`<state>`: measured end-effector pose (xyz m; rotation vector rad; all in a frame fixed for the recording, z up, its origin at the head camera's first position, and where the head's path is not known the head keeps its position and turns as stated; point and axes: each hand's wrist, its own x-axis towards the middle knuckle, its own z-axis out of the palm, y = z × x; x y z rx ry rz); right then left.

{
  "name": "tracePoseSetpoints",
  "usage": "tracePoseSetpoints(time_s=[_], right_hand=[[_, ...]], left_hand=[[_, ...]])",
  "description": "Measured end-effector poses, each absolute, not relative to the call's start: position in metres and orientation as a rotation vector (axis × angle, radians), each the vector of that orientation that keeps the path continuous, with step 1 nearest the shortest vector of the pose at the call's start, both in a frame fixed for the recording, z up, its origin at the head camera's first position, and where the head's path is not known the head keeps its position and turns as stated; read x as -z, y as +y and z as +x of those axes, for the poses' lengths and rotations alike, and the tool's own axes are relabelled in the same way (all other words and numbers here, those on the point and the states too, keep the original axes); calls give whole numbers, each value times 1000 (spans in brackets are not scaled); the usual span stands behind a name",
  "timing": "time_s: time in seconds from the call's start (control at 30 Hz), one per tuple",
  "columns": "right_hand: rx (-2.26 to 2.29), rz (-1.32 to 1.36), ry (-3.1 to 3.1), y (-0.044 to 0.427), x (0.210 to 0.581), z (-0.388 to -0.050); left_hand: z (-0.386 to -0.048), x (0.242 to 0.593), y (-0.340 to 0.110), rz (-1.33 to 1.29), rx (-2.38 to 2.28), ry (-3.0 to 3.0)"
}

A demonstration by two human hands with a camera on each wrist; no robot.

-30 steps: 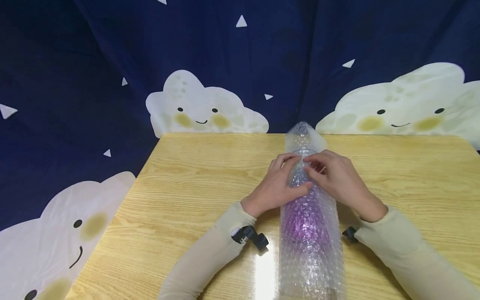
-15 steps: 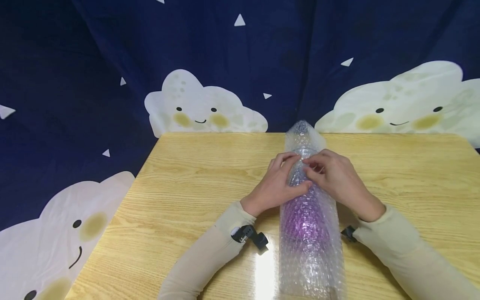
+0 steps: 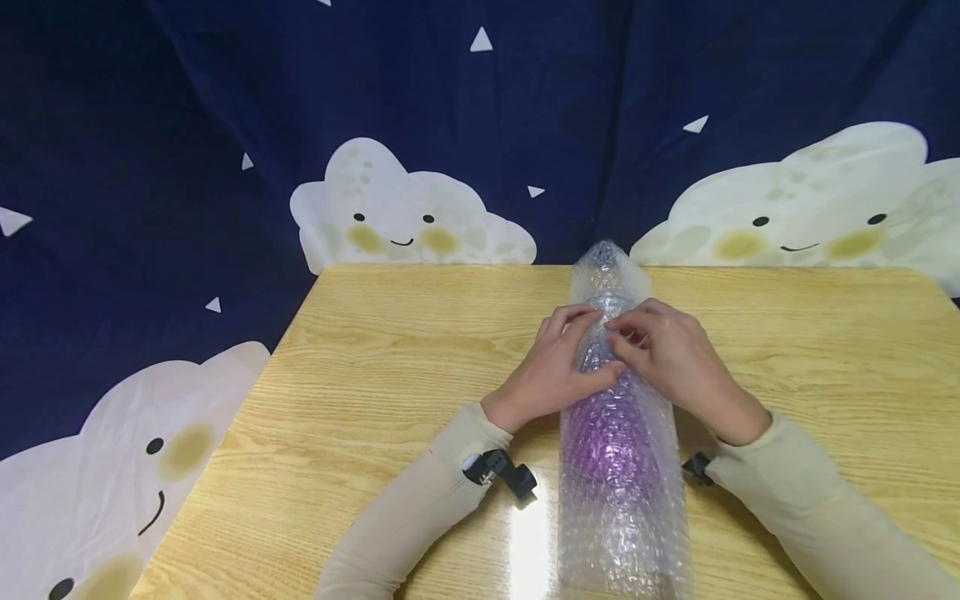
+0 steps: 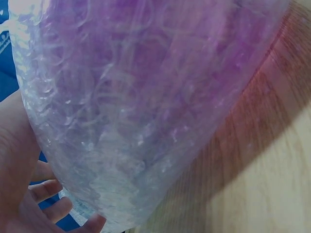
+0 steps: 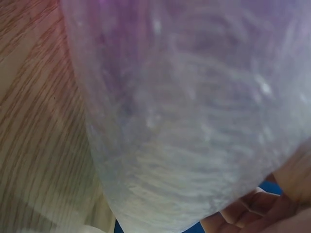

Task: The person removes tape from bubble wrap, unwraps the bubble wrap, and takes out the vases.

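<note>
A tall purple object wrapped in clear bubble wrap [image 3: 611, 467] stands on the wooden table in the head view; its exact kind is hidden by the wrap. It narrows toward the top, where the loose end of the bubble wrap sticks up in a peak. My left hand [image 3: 551, 367] grips its upper part from the left, fingers bent over the wrap and thumb across the front. From the right, my right hand [image 3: 671, 354] pinches the wrap near the neck, thumb and fingertips close to the left fingertips. Both wrist views are mostly filled by the purple wrapped body [image 4: 136, 73].
The wooden table [image 3: 390, 358] stretches to both sides and behind the wrapped object. A dark blue curtain [image 3: 450, 83] with smiling white clouds hangs at the table's far edge. A small black camera mount [image 3: 498, 472] sits on the left sleeve.
Almost nothing differs. Both hands keep their places on the wrap, and the right fingers shift only very slightly.
</note>
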<state>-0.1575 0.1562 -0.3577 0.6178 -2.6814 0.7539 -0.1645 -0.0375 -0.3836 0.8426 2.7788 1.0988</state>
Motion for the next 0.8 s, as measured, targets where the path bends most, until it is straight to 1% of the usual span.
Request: tracePoseSetpoints(time_s=[0.8], right_hand=[[-764, 598, -2750, 158, 355, -159]], left_hand=[[-164, 383, -37, 828, -1090, 2790]])
